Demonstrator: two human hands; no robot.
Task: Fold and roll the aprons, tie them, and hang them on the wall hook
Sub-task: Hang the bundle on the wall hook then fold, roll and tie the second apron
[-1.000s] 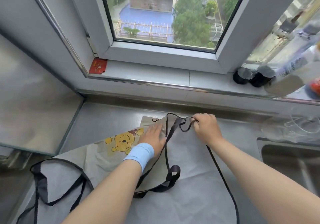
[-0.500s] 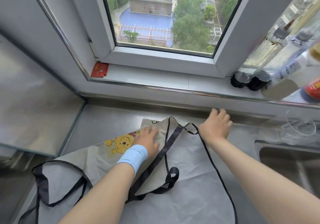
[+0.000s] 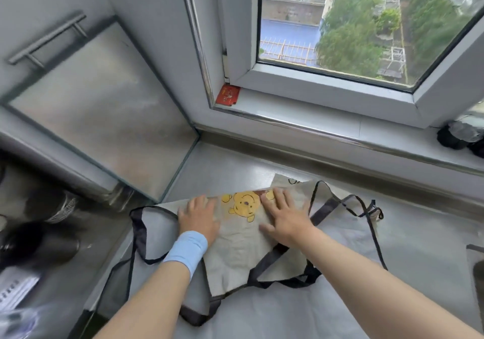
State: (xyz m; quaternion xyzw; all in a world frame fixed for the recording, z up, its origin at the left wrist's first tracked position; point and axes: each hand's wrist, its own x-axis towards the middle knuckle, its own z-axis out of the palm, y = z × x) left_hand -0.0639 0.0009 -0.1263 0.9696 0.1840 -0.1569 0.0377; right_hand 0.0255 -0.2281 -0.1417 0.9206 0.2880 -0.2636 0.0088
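A grey apron (image 3: 243,252) with black trim and a yellow cartoon bear print (image 3: 245,205) lies partly folded on the steel counter (image 3: 222,171). Its black straps (image 3: 364,207) trail to the right and loop at the left. My left hand (image 3: 199,217), with a light blue wristband, presses flat on the folded cloth left of the bear. My right hand (image 3: 286,218) lies flat on the cloth right of the bear, fingers spread. Neither hand grips anything. No wall hook is in view.
A window sill (image 3: 327,118) runs along the back, with a red card (image 3: 227,95) in its corner and dark bottle caps (image 3: 453,137) at the right. A metal cabinet door (image 3: 104,103) stands at the left. Dark pots (image 3: 39,239) sit lower left. A sink edge (image 3: 475,255) shows at the far right.
My right hand left the strap and counter at the back and came down flat on the folded apron beside the bear. My left hand slid left along the cloth. The view swung left.
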